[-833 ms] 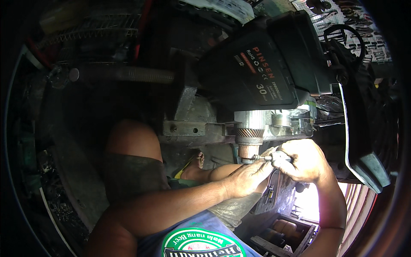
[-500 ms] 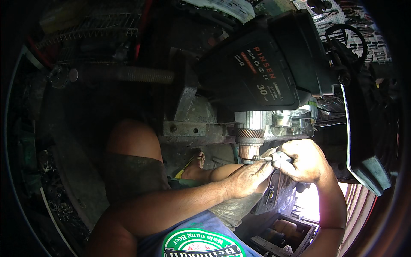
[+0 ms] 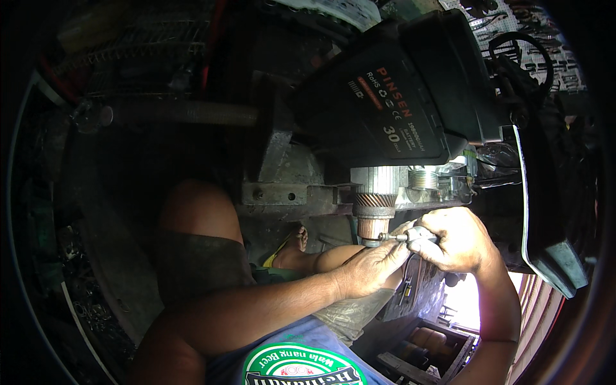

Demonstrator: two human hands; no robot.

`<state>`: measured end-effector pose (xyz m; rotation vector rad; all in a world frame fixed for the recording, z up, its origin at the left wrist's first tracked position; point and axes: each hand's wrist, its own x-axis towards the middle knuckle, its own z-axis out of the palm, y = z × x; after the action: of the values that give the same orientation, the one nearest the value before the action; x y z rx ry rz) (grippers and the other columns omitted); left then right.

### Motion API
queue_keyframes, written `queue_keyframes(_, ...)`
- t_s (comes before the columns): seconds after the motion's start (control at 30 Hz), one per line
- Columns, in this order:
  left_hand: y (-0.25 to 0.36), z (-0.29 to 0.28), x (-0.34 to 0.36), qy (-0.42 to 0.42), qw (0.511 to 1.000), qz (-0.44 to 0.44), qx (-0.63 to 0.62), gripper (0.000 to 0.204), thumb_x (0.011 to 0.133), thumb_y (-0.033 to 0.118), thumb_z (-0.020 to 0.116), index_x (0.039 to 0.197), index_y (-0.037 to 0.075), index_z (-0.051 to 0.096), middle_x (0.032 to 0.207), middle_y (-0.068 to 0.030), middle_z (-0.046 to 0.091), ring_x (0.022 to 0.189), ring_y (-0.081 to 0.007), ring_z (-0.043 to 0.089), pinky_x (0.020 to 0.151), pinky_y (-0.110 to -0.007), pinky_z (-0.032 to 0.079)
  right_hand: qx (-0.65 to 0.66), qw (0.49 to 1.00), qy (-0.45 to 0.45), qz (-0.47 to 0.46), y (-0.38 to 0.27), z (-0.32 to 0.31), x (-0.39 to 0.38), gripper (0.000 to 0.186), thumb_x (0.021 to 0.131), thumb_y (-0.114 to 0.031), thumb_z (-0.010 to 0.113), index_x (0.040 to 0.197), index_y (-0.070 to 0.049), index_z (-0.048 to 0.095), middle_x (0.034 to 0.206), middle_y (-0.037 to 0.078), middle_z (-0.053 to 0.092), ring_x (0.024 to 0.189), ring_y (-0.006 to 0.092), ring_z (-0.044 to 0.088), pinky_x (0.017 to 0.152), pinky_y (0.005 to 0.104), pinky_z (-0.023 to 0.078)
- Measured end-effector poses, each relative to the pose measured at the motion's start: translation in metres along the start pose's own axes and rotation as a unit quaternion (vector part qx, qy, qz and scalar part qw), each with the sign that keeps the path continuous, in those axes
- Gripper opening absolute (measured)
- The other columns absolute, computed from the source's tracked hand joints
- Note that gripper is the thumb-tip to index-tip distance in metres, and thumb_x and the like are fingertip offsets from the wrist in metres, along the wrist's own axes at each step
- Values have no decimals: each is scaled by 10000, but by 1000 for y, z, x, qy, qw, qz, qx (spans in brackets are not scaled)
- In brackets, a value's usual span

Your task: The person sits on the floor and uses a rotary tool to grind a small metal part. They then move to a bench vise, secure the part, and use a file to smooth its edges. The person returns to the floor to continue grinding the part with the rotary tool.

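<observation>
An upright motor armature (image 3: 377, 179), with angled windings and a copper band (image 3: 374, 228) at its lower end, is lit below a black plastic battery case (image 3: 423, 77). My right hand (image 3: 449, 240) is closed round a small silver tool (image 3: 410, 235), whose thin shaft reaches the copper band's lower end. Thumb and fingers of my left hand (image 3: 378, 269) are pressed on the same tool from the lower left, partly hiding each other. A ridged metal pulley (image 3: 423, 179) shows just right of the armature.
A steel vise-like block (image 3: 289, 192) with a long threaded bar (image 3: 186, 112) occupies the left middle. My knee and sandalled foot are below it. A pegboard of tools (image 3: 526, 45) hangs at upper right, a bent metal strip (image 3: 558, 269) stands at right, and a wooden crate (image 3: 417, 359) lies low right.
Both hands stay on the tool at the copper band. The bent metal strip and black case appear shifted very slightly in the view; little else differs.
</observation>
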<state>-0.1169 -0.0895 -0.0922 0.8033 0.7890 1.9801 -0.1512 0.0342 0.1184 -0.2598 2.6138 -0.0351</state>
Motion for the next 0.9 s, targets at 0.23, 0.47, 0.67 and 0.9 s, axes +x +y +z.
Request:
queue_keyframes(0.23, -2, 2, 2, 9, 1000, 15, -9, 625, 1203, 457, 302, 1636, 16, 395, 1642, -168, 459, 1547, -256, 383, 1298, -367, 270, -7, 999, -31, -5, -1, -6, 2, 326, 947, -333, 770, 804, -46, 710, 721, 159, 692, 675, 356, 712, 640, 441, 573)
queue_keyframes(0.47, -1, 2, 1, 12, 1000, 5, 27, 607, 1208, 435, 298, 1637, 17, 390, 1633, -160, 458, 1532, -250, 394, 1295, -360, 273, -10, 999, -33, -21, 0, -8, 4, 310, 952, -329, 767, 819, -52, 725, 720, 139, 704, 681, 340, 724, 644, 426, 581)
queue_keyframes(0.67, 2, 0, 1, 5, 1000, 11, 18, 602, 1208, 432, 297, 1623, 10, 406, 1622, -165, 469, 1530, -254, 400, 1291, -361, 278, -13, 999, -40, -13, 1, -8, 4, 294, 946, -330, 774, 841, -57, 747, 727, 131, 711, 680, 332, 728, 646, 423, 585)
queue_keyframes(0.9, 1, 2, 2, 22, 999, 21, 18, 608, 1205, 452, 299, 1593, 7, 444, 1602, -171, 493, 1511, -261, 423, 1276, -370, 298, -15, 999, -33, -15, 3, -8, 5, 301, 939, -338, 779, 814, -66, 741, 706, 134, 704, 668, 331, 728, 628, 424, 583)
